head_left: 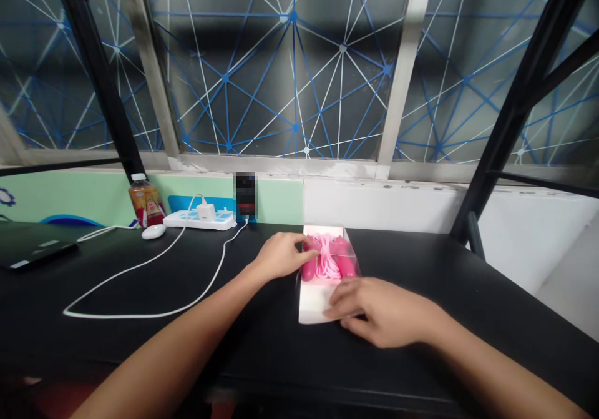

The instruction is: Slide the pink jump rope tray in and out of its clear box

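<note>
**Pink skipping rope (330, 260) boxed between two bare hands**

Across the top of the frame, a large window (281, 63) shows a net of blue and white lines behind black struts. Below it, a black desk (140, 338) runs the full width of the view. A dark laptop (37, 247) lies at the left edge, and a white cable (140, 291) loops across the desk at centre left. Upper left, by the wall, stand a juice bottle (146, 200), a white mouse (153, 231) and a white power strip (199, 220) with a white charger (206, 211) plugged in. A blurred dark object (246, 195) stands upright just right of the strip.

At centre, a clear plastic box (325, 275) with a white base lies flat near the desk's far edge, holding the rope. Two pink handles (309, 266) flank its coiled cord (327, 263). The left hand (281, 256) reaches in from lower left, fingers pressed together and extended to the box's left side. The right hand (384, 313) lies palm-down at the box's near right corner, fingers slightly spread. Neither hand pinches anything, though glare makes the left fingertips' contact hard to judge.
</note>
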{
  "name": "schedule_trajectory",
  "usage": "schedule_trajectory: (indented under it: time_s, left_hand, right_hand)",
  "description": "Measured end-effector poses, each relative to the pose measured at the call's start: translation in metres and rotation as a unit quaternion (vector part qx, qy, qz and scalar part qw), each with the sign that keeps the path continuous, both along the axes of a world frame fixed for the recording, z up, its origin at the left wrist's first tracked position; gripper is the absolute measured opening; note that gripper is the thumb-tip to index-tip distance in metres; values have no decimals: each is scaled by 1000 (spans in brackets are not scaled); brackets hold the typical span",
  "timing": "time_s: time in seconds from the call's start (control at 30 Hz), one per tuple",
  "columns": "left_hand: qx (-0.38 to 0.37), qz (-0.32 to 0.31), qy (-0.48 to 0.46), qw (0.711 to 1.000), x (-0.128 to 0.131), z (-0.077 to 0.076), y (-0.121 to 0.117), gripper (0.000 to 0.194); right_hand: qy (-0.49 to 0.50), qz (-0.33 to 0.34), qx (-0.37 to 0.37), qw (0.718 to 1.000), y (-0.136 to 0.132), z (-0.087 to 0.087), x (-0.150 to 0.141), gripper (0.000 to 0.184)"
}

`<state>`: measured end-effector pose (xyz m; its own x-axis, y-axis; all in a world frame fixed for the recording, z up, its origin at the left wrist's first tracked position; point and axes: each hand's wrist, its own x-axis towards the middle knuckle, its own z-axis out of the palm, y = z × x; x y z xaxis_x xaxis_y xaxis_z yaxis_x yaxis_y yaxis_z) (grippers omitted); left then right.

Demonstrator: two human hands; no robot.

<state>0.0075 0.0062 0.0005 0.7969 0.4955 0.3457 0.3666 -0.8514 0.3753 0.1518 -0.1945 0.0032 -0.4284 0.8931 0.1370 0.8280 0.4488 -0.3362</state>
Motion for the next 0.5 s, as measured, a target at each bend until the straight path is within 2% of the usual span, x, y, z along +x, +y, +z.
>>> schedule_trajectory:
  time_s: [0.2, 0.3, 0.37, 0.43, 0.5]
  left_hand:
    - [44, 59, 3, 997, 14, 1, 9, 36]
    - [47, 66, 3, 997, 22, -5, 15, 36]
    - [44, 40, 4, 998, 25, -10, 19, 35]
    - [45, -1, -2, 999, 24, -13, 22, 35]
    - [58, -25, -24, 998, 19, -13, 23, 36]
  right_hand:
    - [83, 96, -125, 984, -17, 15, -7, 25]
    - [106, 103, -163, 975, -21, 16, -4, 30]
    - [134, 104, -200, 965, -21, 18, 0, 42]
    - [176, 96, -229, 953, -19, 21, 7, 45]
    - [210, 34, -191, 958, -14, 21, 15, 38]
